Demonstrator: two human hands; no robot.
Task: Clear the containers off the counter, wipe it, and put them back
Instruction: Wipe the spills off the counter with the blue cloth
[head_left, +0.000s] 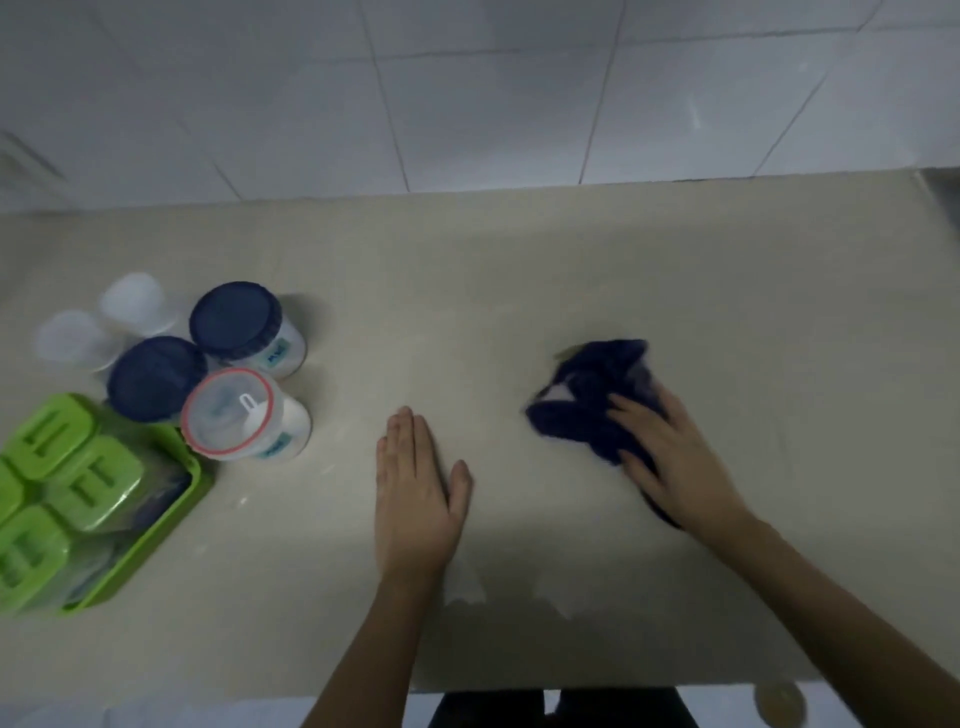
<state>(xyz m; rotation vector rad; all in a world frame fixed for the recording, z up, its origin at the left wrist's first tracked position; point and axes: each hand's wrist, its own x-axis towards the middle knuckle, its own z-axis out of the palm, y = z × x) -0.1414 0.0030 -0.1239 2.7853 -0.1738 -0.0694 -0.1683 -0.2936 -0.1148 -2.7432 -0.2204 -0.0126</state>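
While the right hand (670, 457) presses flat w/ fingers spread on the dark blue cloth (592, 405) mid-counter (519, 270), the left hand (421, 488) lies open, palm down, fingers together, holding nothing. Containers sit grouped at the far left: two blue-lid jars (236, 322), a clear-lid jar (228, 413), white cups (135, 301) (blurry, prob. upturned), and a green tray (156, 530). They lie left of both hands, so the left hand is nearer; the cloth still has bare counter to its right.
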